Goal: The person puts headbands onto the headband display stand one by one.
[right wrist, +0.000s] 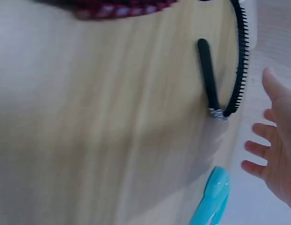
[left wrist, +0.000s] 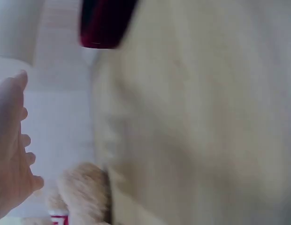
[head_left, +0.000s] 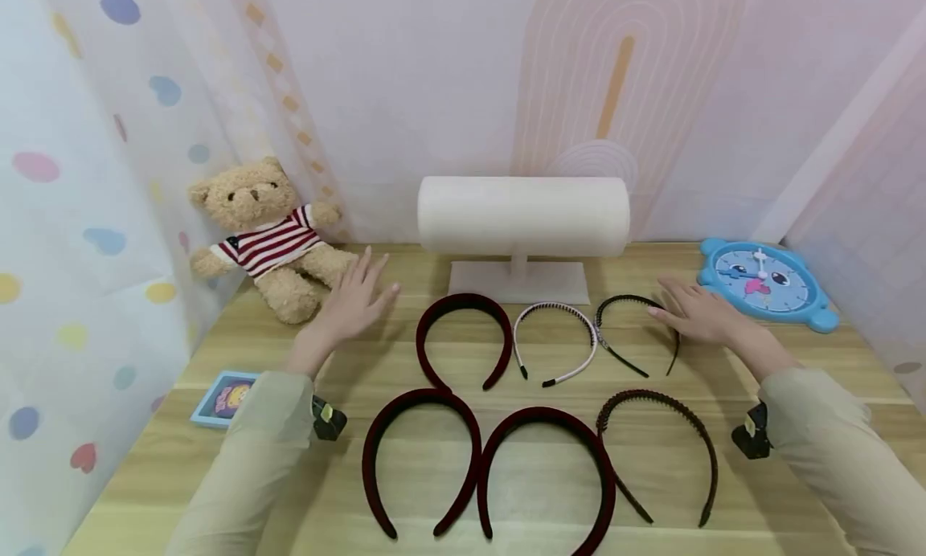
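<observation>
A striped-shirted teddy bear (head_left: 271, 247) sits at the tabletop's (head_left: 162, 468) far left corner; a blue frame (head_left: 227, 398) lies near the left edge, a blue clock (head_left: 763, 281) at the far right corner.

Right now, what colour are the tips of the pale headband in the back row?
Black tips on the pale headband; the head view shows them best.

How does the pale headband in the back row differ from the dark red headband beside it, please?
The pale headband is thin, while the dark red headband is thicker. The pale headband has black tips and inner teeth; the dark red headband looks smooth and dark to its ends. Both are curved and lie on the wooden table.
</observation>
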Available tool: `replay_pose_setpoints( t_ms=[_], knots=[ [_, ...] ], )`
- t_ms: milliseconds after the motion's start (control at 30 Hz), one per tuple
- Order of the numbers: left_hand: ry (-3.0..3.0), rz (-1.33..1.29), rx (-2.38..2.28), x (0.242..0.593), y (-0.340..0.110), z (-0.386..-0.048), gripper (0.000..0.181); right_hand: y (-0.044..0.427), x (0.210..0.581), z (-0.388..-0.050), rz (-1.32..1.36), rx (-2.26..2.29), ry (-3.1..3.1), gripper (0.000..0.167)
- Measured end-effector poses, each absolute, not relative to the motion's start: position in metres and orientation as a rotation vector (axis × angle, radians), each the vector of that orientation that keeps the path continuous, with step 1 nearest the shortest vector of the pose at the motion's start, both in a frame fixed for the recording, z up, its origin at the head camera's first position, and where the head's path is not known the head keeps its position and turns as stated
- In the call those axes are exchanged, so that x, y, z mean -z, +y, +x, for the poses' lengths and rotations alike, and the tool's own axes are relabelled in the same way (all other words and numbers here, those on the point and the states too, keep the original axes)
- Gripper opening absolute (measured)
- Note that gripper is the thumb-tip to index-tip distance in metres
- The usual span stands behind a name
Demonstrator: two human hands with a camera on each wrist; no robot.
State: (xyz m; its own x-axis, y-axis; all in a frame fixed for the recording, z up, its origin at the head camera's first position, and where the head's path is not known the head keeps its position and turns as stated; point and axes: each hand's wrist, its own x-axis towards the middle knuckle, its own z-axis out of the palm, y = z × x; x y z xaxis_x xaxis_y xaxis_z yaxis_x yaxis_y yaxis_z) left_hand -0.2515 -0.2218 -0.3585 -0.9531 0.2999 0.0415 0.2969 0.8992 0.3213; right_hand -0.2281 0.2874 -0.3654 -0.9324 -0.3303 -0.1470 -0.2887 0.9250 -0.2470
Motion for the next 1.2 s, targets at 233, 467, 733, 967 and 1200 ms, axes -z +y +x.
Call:
replay_pose_setpoints(
  t_ms=[233, 467, 733, 967, 1200],
  knots=[
    [2.804, 0.425, -1.159, 0.315, -0.195, -0.282, 0.070, 0.278, 0.360, -0.248, -0.557, 0.439, 2.793, 0.060],
    [2.425, 0.246, -1.617, 0.288, -0.168, -0.303, 0.073, 0.270, 0.361, -0.261, -0.532, 0.462, 2.675, 0.047],
    [2.039, 0.036, -1.954, 0.292, -0.158, -0.311, 0.063, 0.269, 0.367, -0.267, -0.551, 0.434, 2.674, 0.021],
    [2.045, 0.067, -1.980, 0.290, -0.152, -0.313, 0.060, 0.281, 0.356, -0.268, -0.540, 0.454, 2.656, 0.024],
    [2.051, 0.062, -1.993, 0.288, -0.152, -0.316, 0.060, 0.299, 0.326, -0.267, -0.405, 0.560, 2.659, 0.035]
  ],
)
